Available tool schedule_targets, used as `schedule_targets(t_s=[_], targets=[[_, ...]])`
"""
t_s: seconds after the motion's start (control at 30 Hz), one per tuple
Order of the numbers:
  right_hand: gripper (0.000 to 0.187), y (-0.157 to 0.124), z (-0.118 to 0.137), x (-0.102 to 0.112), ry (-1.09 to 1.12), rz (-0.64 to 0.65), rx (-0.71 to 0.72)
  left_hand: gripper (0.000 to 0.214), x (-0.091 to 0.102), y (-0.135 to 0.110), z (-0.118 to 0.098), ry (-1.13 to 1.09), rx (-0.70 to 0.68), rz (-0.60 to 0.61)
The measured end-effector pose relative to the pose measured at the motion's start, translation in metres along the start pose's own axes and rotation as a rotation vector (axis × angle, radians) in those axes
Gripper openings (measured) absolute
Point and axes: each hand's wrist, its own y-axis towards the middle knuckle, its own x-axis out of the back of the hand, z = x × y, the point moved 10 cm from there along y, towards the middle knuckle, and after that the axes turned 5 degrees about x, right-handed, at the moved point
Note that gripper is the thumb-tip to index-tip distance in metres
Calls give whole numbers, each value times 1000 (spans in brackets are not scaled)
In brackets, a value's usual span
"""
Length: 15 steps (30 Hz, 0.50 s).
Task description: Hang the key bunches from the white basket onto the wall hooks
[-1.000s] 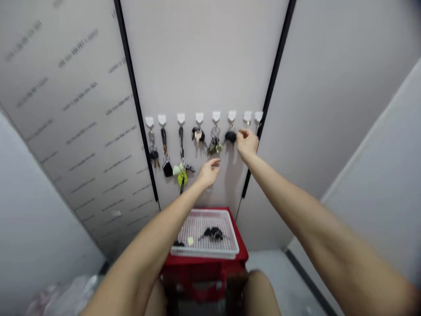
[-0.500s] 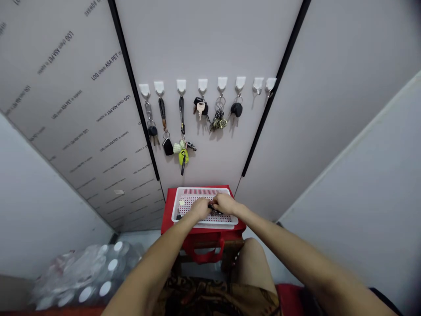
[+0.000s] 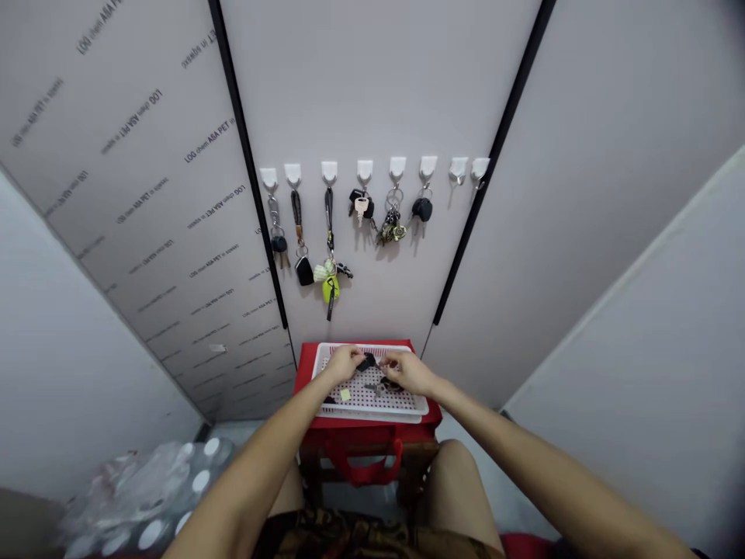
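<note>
Over the white plastic basket (image 3: 424, 410), my left hand (image 3: 344, 363) pinches a black key fob (image 3: 366, 362) at its left side. Facing it, my right hand (image 3: 409, 374) is closed by the fob's right end, with thumb and fingertips together on a small dark part of the same key set. Below the right fingers lies a bunch of keys (image 3: 375, 387), silver and dark; whether the hand touches it is unclear. A pale yellow square piece (image 3: 345, 395) rests on the basket's perforated floor, near a dark item (image 3: 329, 400) partly hidden by my left forearm.
The basket sits on a red bag (image 3: 306, 373) atop a wooden stool (image 3: 311, 466). Key sets, including a yellow-green fob (image 3: 330, 290), hang from several white wall hooks (image 3: 329, 171); the two rightmost hooks (image 3: 459, 168) hold none. Wrapped bottles (image 3: 201, 481) stand lower left.
My hands have moved apart and slightly toward the basket's far side. The black key fob now shows between them, and the keys below are uncovered. The camera view has tilted slightly.
</note>
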Motion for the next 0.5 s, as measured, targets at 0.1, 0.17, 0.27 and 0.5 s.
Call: schedule_targets(t_s=[0.1,0.17,0.27,0.5], targets=[[25,8,7,21,127,-152,35,14,12,0,-16,-225,-28,44],[28,13,11,28,223,-189,50,11,14,-1,-27,-471,-25,124],[27,15,16,41,332,-236,67,13,13,-6,-46,-785,2,283],[14,14,13,77,320,-284,-4,21,12,-12,-79,-894,49,482]])
